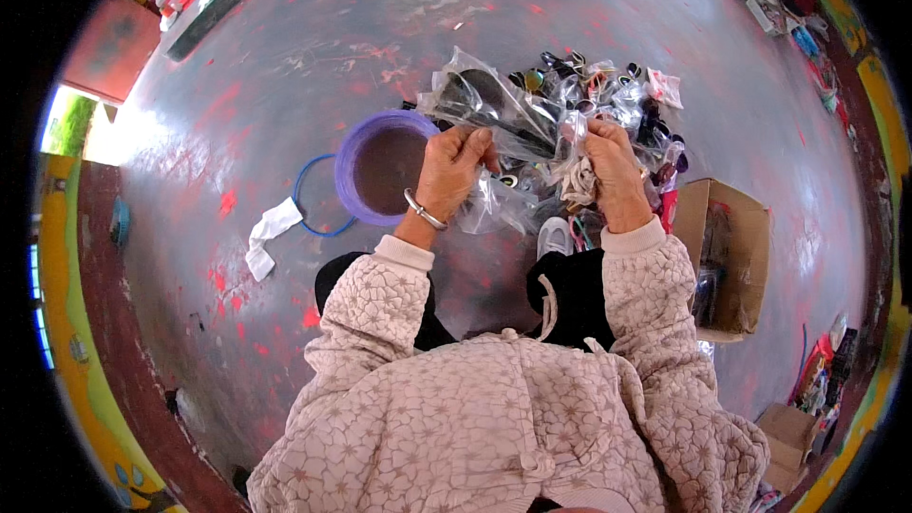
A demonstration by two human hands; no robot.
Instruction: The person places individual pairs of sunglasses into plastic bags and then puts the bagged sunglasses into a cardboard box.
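My left hand [456, 169], with a metal bangle at the wrist, pinches the edge of a clear plastic bag [508, 112]. A dark item with a rounded, lens-like part shows through the plastic; it looks like sunglasses. Closed fingers of my right hand [616, 169] grip bunched clear plastic, and a crumpled beige cloth or glove [577, 180] hangs against that hand. Beyond and between the hands lies a pile of sunglasses and clear wrappers [622, 95]. More loose clear plastic [496, 207] droops below my left hand.
A purple round tub [344, 171] stands left of my left hand, beside a blue hoop [302, 192] and a white paper strip [274, 236]. On the right is an open cardboard box [746, 261] with dark contents. My shoe [554, 237] is just below the pile.
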